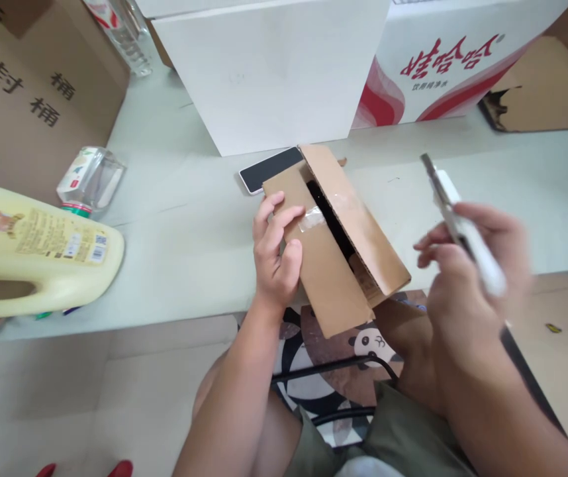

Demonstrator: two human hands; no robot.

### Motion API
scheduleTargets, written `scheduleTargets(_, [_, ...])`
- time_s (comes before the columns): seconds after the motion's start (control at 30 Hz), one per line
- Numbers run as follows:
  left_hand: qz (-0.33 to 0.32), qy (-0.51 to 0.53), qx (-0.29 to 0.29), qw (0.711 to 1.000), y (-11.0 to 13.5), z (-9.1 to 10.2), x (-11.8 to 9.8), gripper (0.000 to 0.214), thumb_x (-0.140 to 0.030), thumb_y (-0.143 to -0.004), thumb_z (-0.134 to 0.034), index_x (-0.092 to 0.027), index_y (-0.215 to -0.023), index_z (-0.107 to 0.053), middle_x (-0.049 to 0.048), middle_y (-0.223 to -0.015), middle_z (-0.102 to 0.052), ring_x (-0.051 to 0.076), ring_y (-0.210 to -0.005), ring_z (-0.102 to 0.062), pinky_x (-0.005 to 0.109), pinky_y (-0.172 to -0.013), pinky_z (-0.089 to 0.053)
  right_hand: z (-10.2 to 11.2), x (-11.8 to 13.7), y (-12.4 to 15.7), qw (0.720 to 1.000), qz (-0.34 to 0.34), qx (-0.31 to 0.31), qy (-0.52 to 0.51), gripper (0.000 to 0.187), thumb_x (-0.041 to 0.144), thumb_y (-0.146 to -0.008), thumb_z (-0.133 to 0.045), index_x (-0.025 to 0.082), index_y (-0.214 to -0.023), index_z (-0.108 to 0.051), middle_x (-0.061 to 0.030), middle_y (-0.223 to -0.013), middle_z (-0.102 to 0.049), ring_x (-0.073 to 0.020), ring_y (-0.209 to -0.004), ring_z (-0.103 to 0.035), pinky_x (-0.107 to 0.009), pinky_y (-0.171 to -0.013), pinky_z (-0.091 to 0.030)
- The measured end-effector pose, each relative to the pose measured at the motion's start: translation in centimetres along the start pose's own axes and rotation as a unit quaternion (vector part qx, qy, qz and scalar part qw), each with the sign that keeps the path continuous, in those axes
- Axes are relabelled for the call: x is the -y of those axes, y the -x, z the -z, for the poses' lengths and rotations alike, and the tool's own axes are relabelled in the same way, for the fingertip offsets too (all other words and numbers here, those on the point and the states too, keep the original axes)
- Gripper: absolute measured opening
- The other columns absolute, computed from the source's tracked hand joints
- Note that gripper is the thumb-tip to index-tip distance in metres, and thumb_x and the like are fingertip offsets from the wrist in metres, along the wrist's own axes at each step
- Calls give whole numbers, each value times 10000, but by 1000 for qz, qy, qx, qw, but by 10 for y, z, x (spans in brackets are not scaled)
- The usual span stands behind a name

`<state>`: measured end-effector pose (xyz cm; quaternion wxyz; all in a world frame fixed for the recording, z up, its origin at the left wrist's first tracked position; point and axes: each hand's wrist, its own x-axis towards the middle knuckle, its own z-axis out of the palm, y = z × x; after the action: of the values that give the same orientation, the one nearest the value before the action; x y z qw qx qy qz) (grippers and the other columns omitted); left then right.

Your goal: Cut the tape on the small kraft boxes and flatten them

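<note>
A small brown cardboard box (333,285) sits at the table's near edge, its two top flaps partly raised with a dark gap between them. Clear tape, split along that gap, clings to both flaps. My left hand (279,255) grips the box's left side, thumb and fingers lying on the left flap. Off to the right and apart from the box, my right hand (473,265) is closed around a white utility knife (482,262), whose metal end points up and away. Motion blurs this hand a little. What lies inside the box is mostly hidden.
Behind the box, a phone (269,170) lies on the pale table (185,245). A white carton (274,73) and a red-printed carton (443,73) stand at the back. Leftward are a yellow jug (75,265), a tipped clear bottle (93,179) and a large cardboard box (40,79).
</note>
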<state>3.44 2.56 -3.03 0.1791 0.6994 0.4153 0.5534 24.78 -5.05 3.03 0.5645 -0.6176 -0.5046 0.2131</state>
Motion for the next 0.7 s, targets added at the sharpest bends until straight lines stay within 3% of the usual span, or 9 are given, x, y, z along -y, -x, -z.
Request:
scheduleTargets(0.13, [17,8,-19,1000,3,3,0,500,-579,-1047,-379,-251,-1299,-661,129,-1532,-538,333,-1503,-453,526,-1259,-358,-12,-55,-27,991,-88,61,79,612,522,-896,-662,276,-1444,-545,-100,-1197,-666,-265,-992,-654,-493,-930,-557])
scheduleTargets(0.23, [25,17,-20,999,5,5,2,511,-585,-1038,-383,-249,-1300,-663,129,-1543,-533,346,-1514,-437,538,-1267,-340,-15,-81,-33,975,-157,113,108,655,660,-889,-632,256,-1405,-618,-134,-1244,-686,-313,-1091,-668,-572,-1056,-525])
scheduleTargets(0.37, [52,62,-32,996,4,9,11,481,-608,-999,-461,-282,-1270,-686,90,-1563,-525,335,-1527,-424,510,-1251,-373,-14,-74,-31,967,-208,136,55,559,700,-920,-556,333,-1308,-720,-92,-1444,-647,-373,-1426,-543,-619,-1233,-397])
scheduleTargets(0.47, [115,123,-70,983,1,11,22,397,-567,-960,-547,-312,-1225,-697,50,-1587,-519,298,-1549,-404,464,-1241,-395,-13,-56,-28,968,-204,136,52,517,698,-915,-554,310,-1170,-784,-64,-1538,-602,-380,-1543,-426,-607,-1306,-301])
scheduleTargets(0.53, [201,176,-85,960,-3,10,24,366,-517,-935,-585,-313,-1218,-692,58,-1523,-589,281,-1463,-515,435,-1152,-486,-12,-50,-26,964,-205,165,33,495,679,-930,-541,290,-1116,-783,-72,-1450,-672,-374,-1469,-518,-594,-1252,-397])
scheduleTargets(0.6, [297,247,-92,918,-7,10,22,361,-509,-908,-596,-285,-1171,-704,75,-1355,-699,272,-1276,-657,409,-1006,-572,-12,-50,-24,959,-214,187,-16,478,661,-946,-529,282,-1141,-745,-70,-1337,-731,-348,-1322,-639,-562,-1132,-525])
scheduleTargets(0.7, [357,323,-111,869,-15,12,14,358,-545,-862,-595,-253,-1028,-721,64,-1112,-768,268,-1084,-731,398,-888,-612,-13,-58,-23,958,-198,177,-107,477,645,-910,-606,283,-1216,-658,-70,-1336,-734,-306,-1243,-688,-533,-1094,-555])
